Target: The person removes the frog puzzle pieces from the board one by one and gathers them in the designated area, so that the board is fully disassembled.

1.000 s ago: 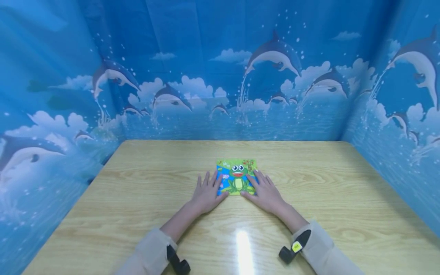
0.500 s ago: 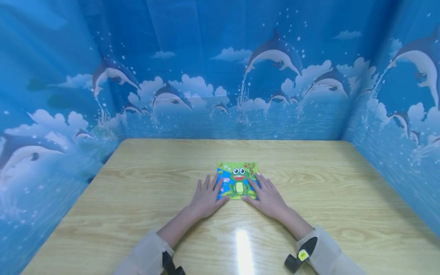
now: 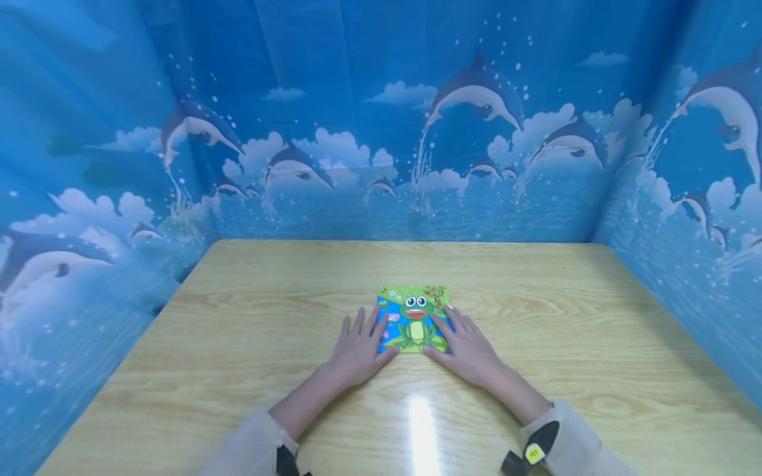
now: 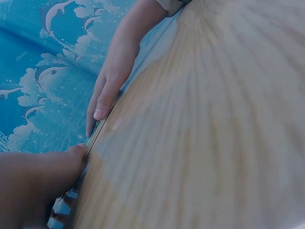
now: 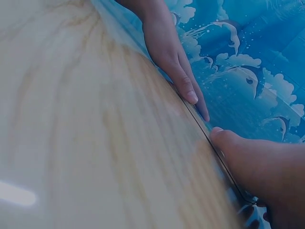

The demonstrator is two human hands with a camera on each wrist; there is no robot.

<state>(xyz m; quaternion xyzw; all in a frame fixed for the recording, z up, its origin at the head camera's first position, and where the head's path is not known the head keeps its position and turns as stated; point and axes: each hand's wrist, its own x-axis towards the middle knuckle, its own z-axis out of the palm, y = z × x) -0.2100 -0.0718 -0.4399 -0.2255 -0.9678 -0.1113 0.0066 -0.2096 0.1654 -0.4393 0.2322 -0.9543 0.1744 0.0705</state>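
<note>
A flat square board with a frog picture (image 3: pixel 415 318) lies on the wooden table, seen whole-width in the head view. On its left edge rests my left hand (image 3: pixel 356 354), fingers straight and spread, thumb at the near edge. Mirroring it, my right hand (image 3: pixel 471 352) lies over the right edge with index finger and thumb on the picture. In the left wrist view the left hand (image 4: pixel 40 176) is close by and the board shows only as a thin edge. The right wrist view has the right hand (image 5: pixel 267 164) along that same thin edge.
A pale wood-grain table (image 3: pixel 250 330) spreads around both hands, with a bright light reflection (image 3: pixel 423 436) near its front. Blue dolphin-print cloth (image 3: pixel 333 198) hangs behind and along both sides. A black wrist camera (image 3: pixel 530 456) sits on the right sleeve.
The frog board and both hands on it have slid a little toward the person. The fingers keep the same spread pose on the edges.
</note>
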